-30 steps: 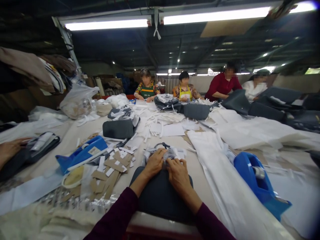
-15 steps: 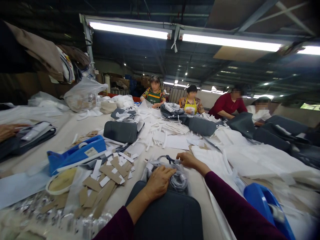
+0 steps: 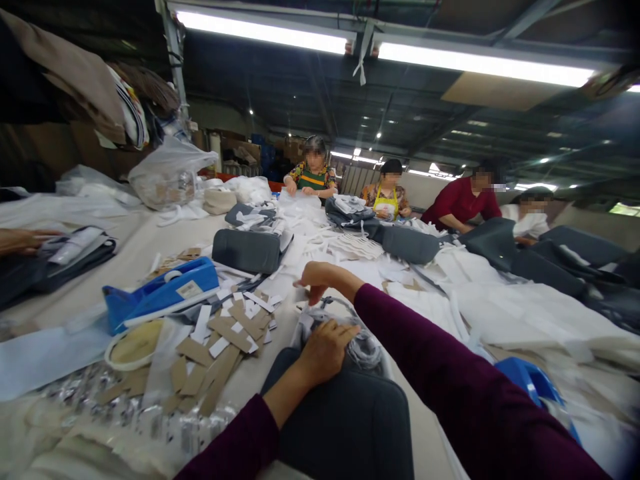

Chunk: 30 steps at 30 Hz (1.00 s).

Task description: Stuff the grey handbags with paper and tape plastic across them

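My left hand (image 3: 324, 351) presses down on a clear plastic bag with a grey strap bundle (image 3: 361, 349) that lies on the far end of a dark grey cushion (image 3: 345, 420) right in front of me. My right hand (image 3: 319, 279) reaches forward and to the left over the table, fingers bent down above scattered white strips (image 3: 260, 302); whether it holds one is hidden. Both sleeves are dark purple.
A blue tape dispenser (image 3: 160, 293) and brown card pieces (image 3: 220, 340) lie at left, another blue dispenser (image 3: 535, 390) at right. White fabric (image 3: 505, 313) and grey cushions (image 3: 247, 250) cover the long table. Several people work at the far end; another person's hand (image 3: 20, 240) rests at far left.
My right hand left the bag and moved forward and left across the table. My left hand stayed on the bag. The camera tilted slightly left and up.
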### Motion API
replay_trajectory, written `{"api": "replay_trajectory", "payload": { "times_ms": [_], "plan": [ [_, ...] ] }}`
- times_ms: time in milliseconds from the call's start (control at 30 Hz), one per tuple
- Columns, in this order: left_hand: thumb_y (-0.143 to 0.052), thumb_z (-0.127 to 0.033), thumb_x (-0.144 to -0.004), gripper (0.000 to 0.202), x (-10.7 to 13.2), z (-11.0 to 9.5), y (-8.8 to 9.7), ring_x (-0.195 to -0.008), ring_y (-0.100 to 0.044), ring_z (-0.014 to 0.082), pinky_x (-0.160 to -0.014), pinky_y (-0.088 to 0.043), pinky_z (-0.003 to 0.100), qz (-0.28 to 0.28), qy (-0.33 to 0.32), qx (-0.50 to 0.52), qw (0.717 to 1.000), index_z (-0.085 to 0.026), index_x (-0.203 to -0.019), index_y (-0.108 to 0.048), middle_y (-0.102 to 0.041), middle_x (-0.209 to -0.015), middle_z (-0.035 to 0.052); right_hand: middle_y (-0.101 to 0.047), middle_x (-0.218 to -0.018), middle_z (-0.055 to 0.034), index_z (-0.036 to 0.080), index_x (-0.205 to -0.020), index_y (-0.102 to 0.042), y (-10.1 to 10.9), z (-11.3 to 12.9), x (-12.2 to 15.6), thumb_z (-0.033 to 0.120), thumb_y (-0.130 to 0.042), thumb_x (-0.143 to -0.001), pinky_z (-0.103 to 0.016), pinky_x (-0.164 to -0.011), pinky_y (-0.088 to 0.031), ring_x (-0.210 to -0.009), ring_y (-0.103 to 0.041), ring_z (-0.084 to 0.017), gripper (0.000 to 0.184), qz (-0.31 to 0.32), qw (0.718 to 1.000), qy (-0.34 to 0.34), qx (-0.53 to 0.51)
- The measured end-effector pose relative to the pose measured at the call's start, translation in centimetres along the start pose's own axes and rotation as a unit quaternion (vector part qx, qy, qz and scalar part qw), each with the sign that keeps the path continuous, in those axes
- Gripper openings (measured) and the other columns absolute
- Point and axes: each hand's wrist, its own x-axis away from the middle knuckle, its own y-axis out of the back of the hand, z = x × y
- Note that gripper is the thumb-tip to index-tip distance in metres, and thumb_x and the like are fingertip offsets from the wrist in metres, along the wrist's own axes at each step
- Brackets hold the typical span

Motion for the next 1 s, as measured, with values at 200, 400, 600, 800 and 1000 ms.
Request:
{"api": "replay_trajectory", "payload": {
  "times_ms": [200, 400, 600, 800, 1000],
  "plan": [
    [-0.041, -0.004, -0.079, 0.037, -0.1, 1.2, -0.9, -0.103, -0.054, 0.0229, -0.092, -0.044, 0.038, -0.054, 0.044, 0.047, 0.996, -0.016, -0.112, -0.055, -0.062, -0.107, 0.0092, -0.068, -0.084, -0.007, 0.016, -0.084, -0.059, -3.9, -1.7, 9.1, 0.021, -0.038, -0.093, -0.025, -0.067, -0.049, -0.073, -0.064, -0.015, 0.024, -0.207, 0.977, -0.018, -0.043],
    [-0.045, -0.002, -0.069, 0.028, 0.5, -0.3, 0.4, -0.1, -0.051, 0.0229, -0.093, -0.042, 0.039, -0.089, 0.012, 0.002, 0.996, -0.018, -0.091, -0.053, -0.059, -0.095, 0.0063, -0.062, -0.086, -0.0052, 0.022, -0.089, -0.06, -14.4, -11.4, 19.4, 0.018, -0.043, -0.089, -0.036, -0.073, -0.043, -0.081, -0.056, -0.022, 0.017, -0.383, 0.911, 0.039, 0.148],
    [-0.048, -0.02, -0.083, 0.011, 1.4, -2.9, 1.3, -0.08, -0.06, 0.0228, -0.073, -0.046, 0.035, 0.091, -0.045, -0.102, 0.99, -0.017, -0.089, -0.057, -0.065, -0.084, 0.0063, -0.058, -0.096, -0.006, 0.021, -0.086, -0.056, -12.7, -13.6, 18.8, 0.016, -0.037, -0.092, -0.03, -0.081, -0.045, -0.092, -0.056, -0.019, 0.02, -0.429, 0.895, 0.11, 0.041],
    [-0.047, -0.057, -0.087, 0.041, 1.0, -2.7, 1.7, -0.078, -0.065, 0.0273, -0.074, -0.047, 0.038, 0.159, 0.026, -0.06, 0.985, -0.019, -0.081, -0.063, -0.068, -0.076, 0.0068, -0.065, -0.103, -0.0064, 0.02, -0.109, -0.061, -1.6, -14.4, 6.4, 0.011, -0.044, -0.089, -0.026, -0.089, -0.043, -0.096, -0.059, -0.016, 0.028, -0.287, 0.954, -0.026, 0.083],
    [-0.063, -0.068, -0.071, 0.047, 0.6, -1.5, 1.8, -0.083, -0.065, 0.0273, -0.072, -0.045, 0.034, 0.212, 0.073, 0.048, 0.973, -0.024, -0.086, -0.066, -0.07, -0.083, 0.0042, -0.067, -0.106, -0.012, 0.016, -0.107, -0.066, 1.4, -16.8, -6.2, 0.026, -0.06, -0.086, -0.027, -0.083, -0.046, -0.101, -0.062, -0.021, 0.023, -0.222, 0.965, -0.11, 0.08]
  ]
}}
